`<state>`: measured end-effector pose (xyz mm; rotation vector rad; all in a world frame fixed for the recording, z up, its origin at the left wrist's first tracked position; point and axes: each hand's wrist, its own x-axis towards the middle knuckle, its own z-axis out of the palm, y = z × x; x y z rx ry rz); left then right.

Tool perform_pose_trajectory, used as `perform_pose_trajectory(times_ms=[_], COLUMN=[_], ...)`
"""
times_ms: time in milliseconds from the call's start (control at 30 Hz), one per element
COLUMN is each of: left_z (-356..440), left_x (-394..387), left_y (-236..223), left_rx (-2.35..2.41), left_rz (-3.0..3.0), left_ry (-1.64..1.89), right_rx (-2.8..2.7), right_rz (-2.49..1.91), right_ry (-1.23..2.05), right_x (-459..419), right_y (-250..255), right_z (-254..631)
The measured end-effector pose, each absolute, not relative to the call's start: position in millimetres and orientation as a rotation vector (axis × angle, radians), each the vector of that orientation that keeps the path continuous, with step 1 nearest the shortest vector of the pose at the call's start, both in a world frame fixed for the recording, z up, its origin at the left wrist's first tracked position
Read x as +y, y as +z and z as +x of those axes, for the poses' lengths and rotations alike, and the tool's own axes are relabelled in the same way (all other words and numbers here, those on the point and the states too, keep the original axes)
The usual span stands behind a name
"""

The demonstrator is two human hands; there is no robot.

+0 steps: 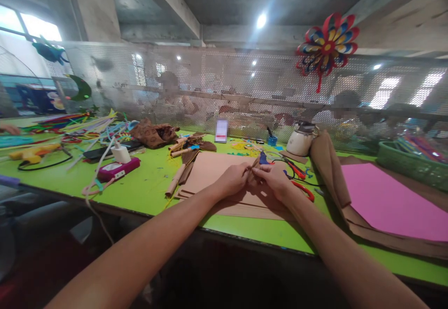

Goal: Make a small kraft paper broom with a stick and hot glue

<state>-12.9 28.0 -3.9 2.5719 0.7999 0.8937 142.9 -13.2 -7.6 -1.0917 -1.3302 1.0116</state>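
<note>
Above a stack of tan paper sheets, my left hand and my right hand meet. Both have their fingers closed on a small folded piece of brown paper, partly hidden by the fingers. A dark blue pointed thing shows just behind the right fingers; I cannot make out what it is. Beside my right wrist is a red loop handle, partly covered. Left of the sheets lie rolled brown paper pieces, with more brown bundles farther back.
A purple power strip with a white plug and cable sits left, near a yellow glue gun. At right are a pink sheet, brown sheets and a green basket. A white kettle and a phone stand behind.
</note>
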Motion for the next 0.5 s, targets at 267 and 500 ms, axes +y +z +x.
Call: perform_pose_trajectory(times_ms=[267, 500], left_z=[-11.7, -12.5], left_x=[28.5, 30.8], left_y=[-5.3, -3.6], left_rx=[0.716, 0.675], left_rz=[2.607, 2.477], left_ry=[0.897, 0.980], right_rx=[-1.260, -1.286], right_rz=[-1.088, -1.149], right_ry=[1.062, 1.056], right_x=[-12.3, -11.2], right_y=[-7.6, -8.5], right_z=[143.6, 147.0])
